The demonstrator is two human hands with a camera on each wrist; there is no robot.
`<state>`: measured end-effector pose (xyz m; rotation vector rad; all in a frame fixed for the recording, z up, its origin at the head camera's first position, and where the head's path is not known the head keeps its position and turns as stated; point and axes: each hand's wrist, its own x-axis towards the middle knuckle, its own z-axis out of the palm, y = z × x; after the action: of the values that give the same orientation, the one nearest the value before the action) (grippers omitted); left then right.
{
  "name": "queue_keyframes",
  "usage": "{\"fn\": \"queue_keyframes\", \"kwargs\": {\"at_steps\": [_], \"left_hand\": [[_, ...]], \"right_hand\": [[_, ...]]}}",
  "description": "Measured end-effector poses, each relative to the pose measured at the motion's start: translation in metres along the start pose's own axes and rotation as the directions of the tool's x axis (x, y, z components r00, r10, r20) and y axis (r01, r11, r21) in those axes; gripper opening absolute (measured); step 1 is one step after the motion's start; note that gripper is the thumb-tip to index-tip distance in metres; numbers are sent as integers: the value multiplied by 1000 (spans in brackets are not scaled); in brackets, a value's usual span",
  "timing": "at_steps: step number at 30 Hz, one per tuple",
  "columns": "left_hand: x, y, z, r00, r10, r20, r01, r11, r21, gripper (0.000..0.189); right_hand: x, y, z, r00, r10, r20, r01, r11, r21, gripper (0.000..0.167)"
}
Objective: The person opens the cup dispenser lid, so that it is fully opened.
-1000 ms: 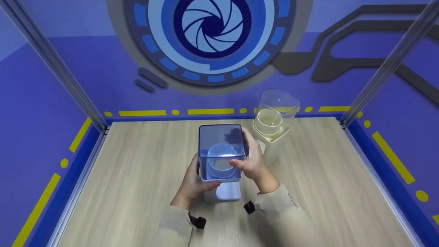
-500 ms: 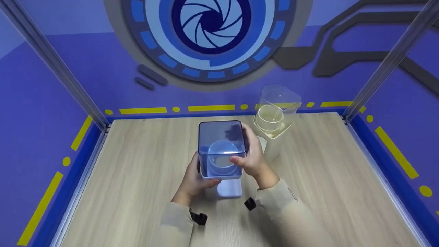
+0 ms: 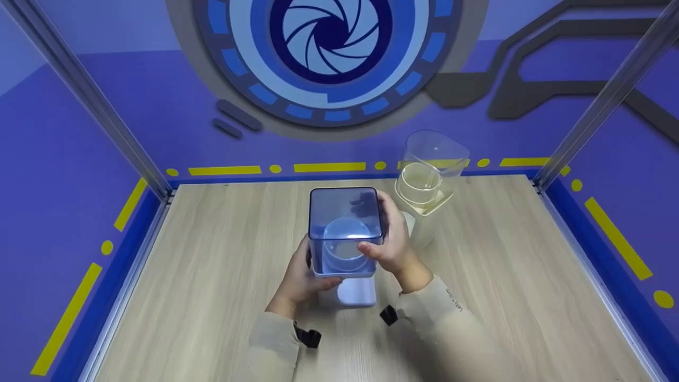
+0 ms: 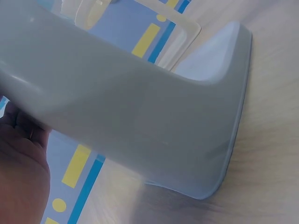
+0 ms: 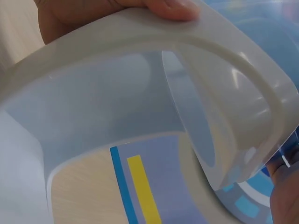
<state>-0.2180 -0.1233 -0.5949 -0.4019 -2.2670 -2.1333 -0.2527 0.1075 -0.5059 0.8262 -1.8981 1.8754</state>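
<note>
**Wooden table (image 3: 212, 286), blue container (image 3: 339, 207) gripped from both sides**

On my feed, the left hand (image 3: 299, 283) and right hand (image 3: 397, 248) curl round its opposite sides, thumbs in front. It sits over a white stand (image 3: 358, 293), mid-table; I can't tell whether that touches the wood. Farther back, to the right: a clear bin (image 3: 421, 183).

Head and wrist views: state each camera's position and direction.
Head: worn there, facing forward and down at the blue container; left hand and right hand show.
Left wrist: worn there, facing the white stand; left hand partly shows.
Right wrist: worn there, facing its hollow side; both hands partly show.
Wrist views share the white stand.
</note>
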Motion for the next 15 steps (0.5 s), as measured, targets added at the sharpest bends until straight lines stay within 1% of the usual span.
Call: {"fn": "queue_keyframes", "kwargs": {"at_steps": [5, 10, 15], "left_hand": [[-1, -1, -1, 1000, -17, -1, 17, 1000, 12, 134], [0, -2, 0, 1000, -8, 11, 8, 1000, 13, 138], [0, -3, -1, 1000, 4, 11, -4, 1000, 7, 135]], "right_hand": [[1, 0, 1, 1000, -14, 10, 14, 1000, 11, 123], [0, 1, 2, 999, -42, -6, 42, 999, 15, 127], [3, -2, 2, 1000, -22, -1, 22, 1000, 7, 127]]}}
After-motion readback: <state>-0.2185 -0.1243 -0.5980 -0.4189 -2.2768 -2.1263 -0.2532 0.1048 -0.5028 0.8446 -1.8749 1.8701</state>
